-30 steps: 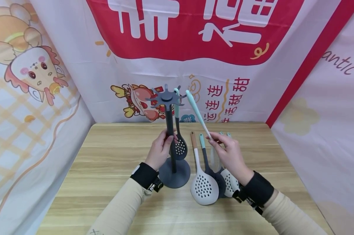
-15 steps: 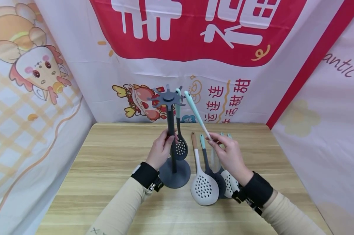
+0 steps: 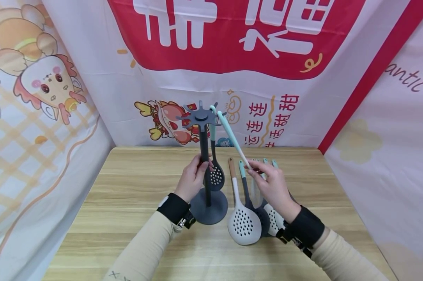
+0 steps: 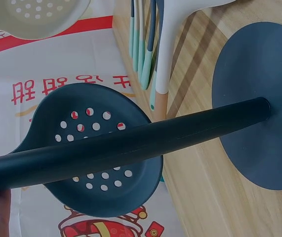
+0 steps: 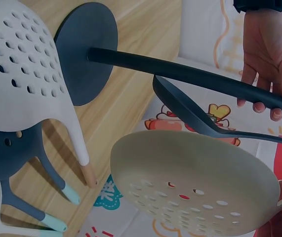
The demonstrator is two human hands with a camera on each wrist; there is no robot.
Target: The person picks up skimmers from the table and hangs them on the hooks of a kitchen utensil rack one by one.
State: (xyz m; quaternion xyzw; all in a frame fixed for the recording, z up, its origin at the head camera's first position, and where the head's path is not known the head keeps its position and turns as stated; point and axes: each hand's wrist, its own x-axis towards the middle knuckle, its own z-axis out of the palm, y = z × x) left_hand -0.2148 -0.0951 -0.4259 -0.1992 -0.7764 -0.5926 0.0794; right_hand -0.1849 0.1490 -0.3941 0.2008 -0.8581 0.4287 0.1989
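My left hand [image 3: 191, 178] grips the upright post of a dark grey utensil stand [image 3: 204, 146], whose round base [image 3: 209, 214] rests on the table. Hooks fan out from its top. A dark slotted spoon [image 3: 216, 178] with a mint handle hangs on the stand's right side, bowl down. My right hand [image 3: 273, 189] pinches a cream slotted spoon [image 5: 195, 158] low on its handle, its perforated bowl hanging below the fingers. The mint end of that handle [image 3: 227, 127] leans left and overlaps the hook tips in the head view.
On the wooden table [image 3: 134, 203], right of the stand, lie a white skimmer [image 3: 244, 226] with a wood-coloured handle end, a dark skimmer [image 5: 7, 153] with a mint end, and several more utensils partly under my right arm. Printed cloth [image 3: 183, 86] hangs behind and at both sides.
My right hand has shifted slightly left, bringing the cream spoon's handle end left and a little down, up against the hooks in view. My left hand and the stand keep their place.
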